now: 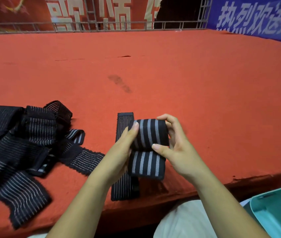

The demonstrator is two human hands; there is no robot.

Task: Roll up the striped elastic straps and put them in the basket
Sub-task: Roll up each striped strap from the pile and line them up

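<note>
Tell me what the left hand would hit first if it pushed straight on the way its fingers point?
The left hand grips the black, grey-striped rolled elastic strap, so that comes first; the right hand holds the roll's far end, though depth is unclear.

Ribbed woven elastic straps (23,145), matt black; fuzzy red felt table cover (170,74); smooth teal plastic basket (277,210)
</note>
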